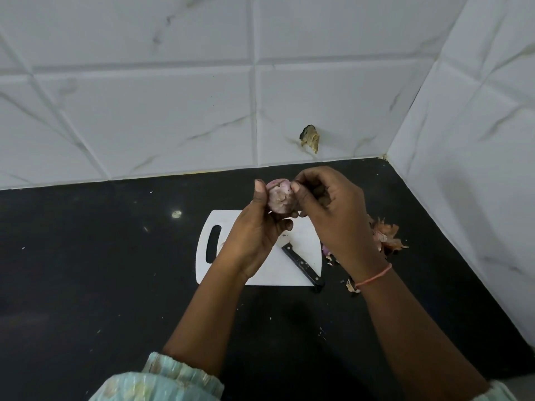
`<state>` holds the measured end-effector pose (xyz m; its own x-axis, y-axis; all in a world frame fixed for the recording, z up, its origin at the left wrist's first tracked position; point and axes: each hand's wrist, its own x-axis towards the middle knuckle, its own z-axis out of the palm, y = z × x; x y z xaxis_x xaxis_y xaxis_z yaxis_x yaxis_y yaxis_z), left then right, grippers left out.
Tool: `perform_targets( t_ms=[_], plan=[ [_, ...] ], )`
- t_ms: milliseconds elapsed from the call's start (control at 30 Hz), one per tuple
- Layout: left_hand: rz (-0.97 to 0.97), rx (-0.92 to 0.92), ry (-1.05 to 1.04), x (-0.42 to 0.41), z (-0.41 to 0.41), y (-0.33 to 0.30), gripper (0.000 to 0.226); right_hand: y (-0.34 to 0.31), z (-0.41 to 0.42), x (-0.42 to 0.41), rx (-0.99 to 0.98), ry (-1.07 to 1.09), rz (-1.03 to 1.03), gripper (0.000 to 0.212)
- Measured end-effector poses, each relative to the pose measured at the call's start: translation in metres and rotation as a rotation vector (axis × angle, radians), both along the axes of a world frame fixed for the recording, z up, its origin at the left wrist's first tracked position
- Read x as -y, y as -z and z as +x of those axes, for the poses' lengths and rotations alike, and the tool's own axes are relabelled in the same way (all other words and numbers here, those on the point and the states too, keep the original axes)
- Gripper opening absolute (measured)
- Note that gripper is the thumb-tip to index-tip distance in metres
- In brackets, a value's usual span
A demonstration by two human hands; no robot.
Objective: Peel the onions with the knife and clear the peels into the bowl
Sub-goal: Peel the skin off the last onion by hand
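Your left hand (257, 227) grips round pinkish peeled onion (279, 199); your right hand (333, 209) pinches its skin; black-handled knife (302, 263) on white plastic cutting board (278, 273).

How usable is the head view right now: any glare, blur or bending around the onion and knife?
Head view: the onion, held by the left hand and picked at by the right hand, looks soft and slightly smeared; the knife on the cutting board is clearer; small bright glints dot the black counter; tile lines on the wall bow, a wide-angle effect.
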<state>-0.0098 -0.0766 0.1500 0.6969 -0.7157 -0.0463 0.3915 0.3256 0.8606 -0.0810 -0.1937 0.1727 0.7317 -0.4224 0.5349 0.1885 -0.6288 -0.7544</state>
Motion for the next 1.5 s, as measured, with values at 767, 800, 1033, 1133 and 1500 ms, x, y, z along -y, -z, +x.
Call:
perform_targets(
  t_ms=[767,800,1033,1133,1500],
  plan=[
    [-0.116,-0.163,0.158,-0.008,0.001,-0.016,0.045,0.004,-0.010,-0.004,-0.058,-0.214,0.404,0.031],
    [-0.110,-0.138,0.150,-0.009,0.000,-0.016,0.046,0.004,-0.010,-0.006,-0.061,-0.215,0.405,0.031],
    [-0.021,-0.077,0.122,-0.009,-0.005,-0.017,0.046,0.000,-0.008,-0.019,-0.036,-0.098,0.355,0.024],
    [-0.002,-0.073,0.133,-0.009,-0.004,-0.015,0.045,0.000,-0.007,-0.022,-0.007,-0.024,0.296,0.011],
    [0.170,0.063,0.103,-0.018,-0.004,-0.019,0.045,-0.005,-0.023,-0.014,-0.013,0.008,-0.240,0.016]
  ],
)
